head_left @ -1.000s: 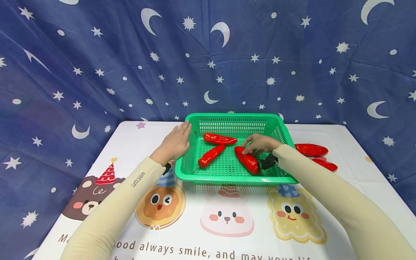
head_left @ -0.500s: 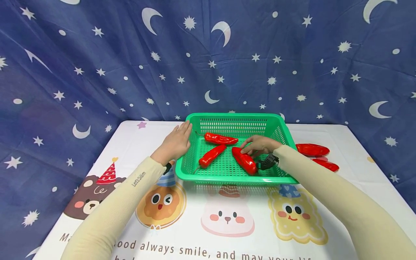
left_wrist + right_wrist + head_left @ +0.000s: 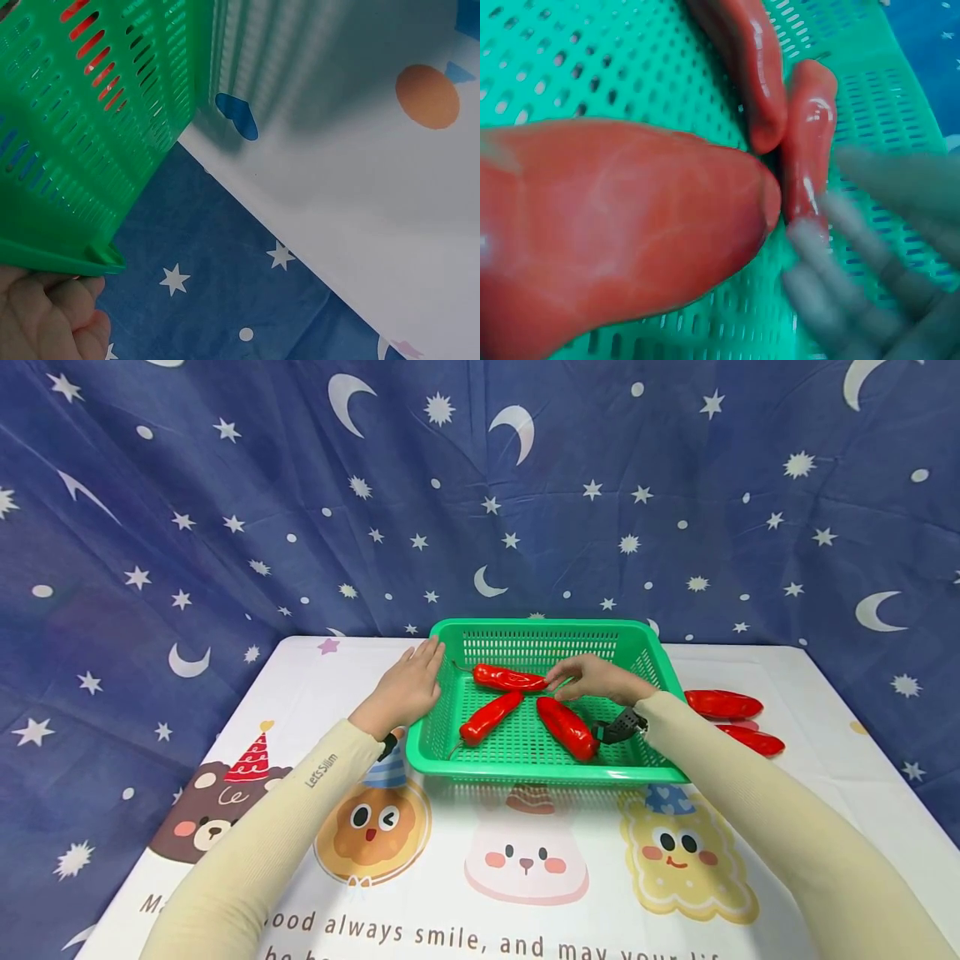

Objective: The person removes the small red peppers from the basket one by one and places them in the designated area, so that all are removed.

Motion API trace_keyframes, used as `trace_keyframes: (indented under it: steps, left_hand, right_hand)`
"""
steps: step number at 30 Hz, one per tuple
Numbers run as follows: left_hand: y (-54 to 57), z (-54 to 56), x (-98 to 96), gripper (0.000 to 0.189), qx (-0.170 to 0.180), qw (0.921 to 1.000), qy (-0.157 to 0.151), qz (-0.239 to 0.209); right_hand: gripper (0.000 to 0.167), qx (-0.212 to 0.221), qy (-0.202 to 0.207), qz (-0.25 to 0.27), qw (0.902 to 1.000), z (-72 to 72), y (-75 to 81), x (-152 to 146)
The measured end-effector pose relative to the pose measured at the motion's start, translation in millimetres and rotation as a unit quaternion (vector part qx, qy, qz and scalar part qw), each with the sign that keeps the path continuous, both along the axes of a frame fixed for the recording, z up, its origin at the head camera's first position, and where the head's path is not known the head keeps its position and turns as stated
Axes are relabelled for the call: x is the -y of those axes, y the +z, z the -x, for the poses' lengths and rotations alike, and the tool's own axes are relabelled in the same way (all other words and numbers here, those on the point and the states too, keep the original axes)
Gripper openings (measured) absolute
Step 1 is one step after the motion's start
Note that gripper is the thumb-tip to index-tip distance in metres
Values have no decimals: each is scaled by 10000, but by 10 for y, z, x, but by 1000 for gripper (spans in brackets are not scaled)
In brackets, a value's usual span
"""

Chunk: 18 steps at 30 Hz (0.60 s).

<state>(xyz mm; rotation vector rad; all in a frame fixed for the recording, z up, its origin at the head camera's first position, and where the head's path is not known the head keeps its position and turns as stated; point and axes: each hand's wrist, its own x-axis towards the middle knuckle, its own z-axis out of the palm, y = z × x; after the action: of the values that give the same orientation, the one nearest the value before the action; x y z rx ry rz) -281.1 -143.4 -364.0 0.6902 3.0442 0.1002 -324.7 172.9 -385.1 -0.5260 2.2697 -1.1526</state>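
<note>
A green plastic basket holds 3 red chili peppers. My left hand rests at its left rim with fingers extended; the left wrist view shows the fingers against the rim. Over the basket, my right hand has its fingertips beside the right end of the far chili pepper. Whether they touch it is unclear, as the fingers blur in the right wrist view. Below that hand lies the large chili pepper, with nothing gripping it. The third chili pepper lies slanted at the left.
Two more red peppers lie on the white printed tablecloth, right of the basket and partly behind my right forearm. A blue star-patterned curtain hangs just behind the basket.
My right hand has let go of the large chili pepper, after shifting it slightly left, and moved away toward the far chili pepper. My left hand has stayed at the rim.
</note>
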Motion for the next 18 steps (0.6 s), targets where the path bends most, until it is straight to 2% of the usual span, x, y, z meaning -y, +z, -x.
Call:
trace_keyframes:
  steps: [2,5,8,13,18]
  left_hand:
    - [6,-2,0,59,17,10000,8,-9]
    - [7,1,4,59,14,10000,18,-10]
    - [4,6,7,59,18,10000,32,-15]
    - [-1,5,3,58,16,10000,40,-20]
    - [-2,0,-6,58,9,10000,33,-8]
  right_hand:
    - [34,-236,358,63,9991,0,-3,23]
    - [31,-531,765,-109,9956,-5,-7,53]
    - [31,-693,948,-403,9923,-10,-4,66]
    - [33,-764,945,-758,9897,-17,-2,65]
    - [35,-836,679,-1002,9891,-32,7,51]
